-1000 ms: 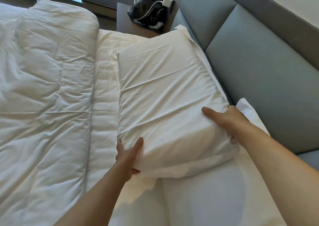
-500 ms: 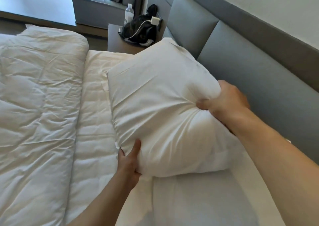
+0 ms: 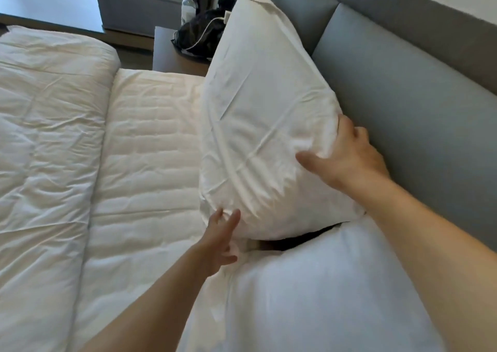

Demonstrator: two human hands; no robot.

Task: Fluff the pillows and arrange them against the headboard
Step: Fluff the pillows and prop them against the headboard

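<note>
A white pillow (image 3: 258, 126) stands on end, tilted up toward the grey padded headboard (image 3: 408, 115). My right hand (image 3: 347, 158) holds its right edge, thumb on the front face and fingers along the side next to the headboard. My left hand (image 3: 220, 241) is at the pillow's lower left corner with fingers spread, only its fingertips touching the fabric. A second white pillow (image 3: 322, 298) lies flat below, under my right forearm. A dark gap shows between the two pillows.
A folded-back white duvet (image 3: 48, 163) covers the left of the bed, with bare quilted mattress (image 3: 150, 150) beside it. Beyond the bed, a nightstand (image 3: 169, 58) carries a black bag (image 3: 201, 37) and a water bottle (image 3: 188, 5).
The pillow went from lying flat to raised on end against the headboard. My left hand has let go of its lower corner and opened. My right hand moved up with the edge.
</note>
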